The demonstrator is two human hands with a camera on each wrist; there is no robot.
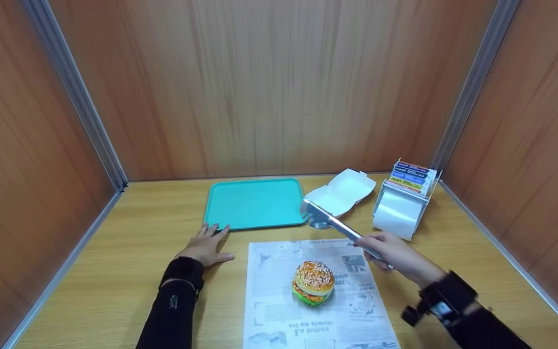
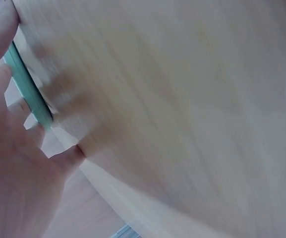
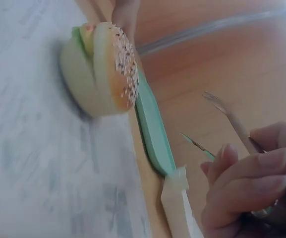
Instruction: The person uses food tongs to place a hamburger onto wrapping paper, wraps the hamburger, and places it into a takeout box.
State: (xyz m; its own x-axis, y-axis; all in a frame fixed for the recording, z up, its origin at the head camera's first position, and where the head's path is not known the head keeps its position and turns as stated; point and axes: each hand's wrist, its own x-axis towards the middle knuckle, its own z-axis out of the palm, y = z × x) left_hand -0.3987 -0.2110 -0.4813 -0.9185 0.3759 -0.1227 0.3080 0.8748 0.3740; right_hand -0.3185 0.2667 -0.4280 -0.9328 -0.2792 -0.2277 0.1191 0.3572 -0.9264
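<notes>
My right hand (image 1: 389,253) grips metal tongs (image 1: 342,227) whose tips point up and left, overlapping the open white clamshell box (image 1: 339,191) in the head view. In the right wrist view the two arms of the tongs (image 3: 234,124) stand apart with nothing between them. A sesame-bun hamburger (image 1: 314,282) sits on a printed paper sheet (image 1: 271,271), below and left of the tongs. My left hand (image 1: 204,246) lies on the table with fingers spread, fingertips right at the near left corner of the teal tray (image 1: 255,203).
A rack (image 1: 405,198) with a white roll and colourful printed packs stands at the back right. Wooden panels (image 1: 279,92) with grey metal corner posts enclose the table (image 1: 158,223) at the back and both sides.
</notes>
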